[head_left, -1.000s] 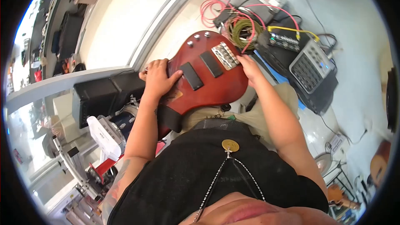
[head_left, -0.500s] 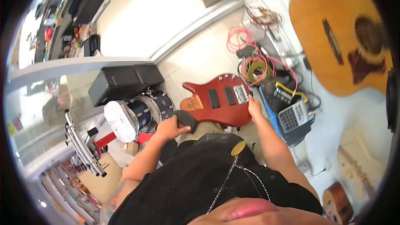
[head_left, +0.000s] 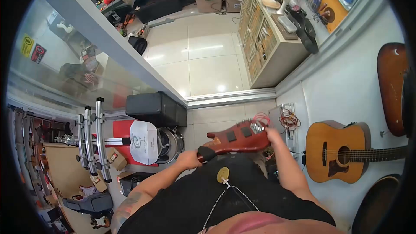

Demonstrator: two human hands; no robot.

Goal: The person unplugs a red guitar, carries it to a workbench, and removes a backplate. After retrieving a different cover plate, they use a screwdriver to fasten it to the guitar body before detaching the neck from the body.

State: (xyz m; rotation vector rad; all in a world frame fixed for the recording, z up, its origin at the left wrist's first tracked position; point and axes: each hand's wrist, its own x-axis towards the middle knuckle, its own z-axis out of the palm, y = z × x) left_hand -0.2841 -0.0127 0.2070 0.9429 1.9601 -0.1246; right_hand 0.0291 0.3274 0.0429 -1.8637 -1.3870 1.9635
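Note:
A red electric bass guitar (head_left: 242, 141) is held across the front of my body, with its two black pickups and metal bridge facing up. My left hand (head_left: 189, 159) is closed round its neck end, beside a black wrap or pad (head_left: 207, 153) that covers part of the neck. At the opposite end, my right hand (head_left: 273, 135) grips the body's edge near the bridge. Some of its fingers are hidden behind the body.
An open doorway with a metal floor track (head_left: 232, 96) lies ahead, with a drawer cabinet (head_left: 264, 43) beyond it. An acoustic guitar (head_left: 318, 147) hangs at right. Drums (head_left: 171, 145), a black case (head_left: 156, 109) and metal stands (head_left: 93, 138) stand at left. Red cables (head_left: 289, 119) are near the wall.
The view has tilted up toward the doorway and the room beyond. The bass guitar now appears lower and more edge-on, with both hands still on it.

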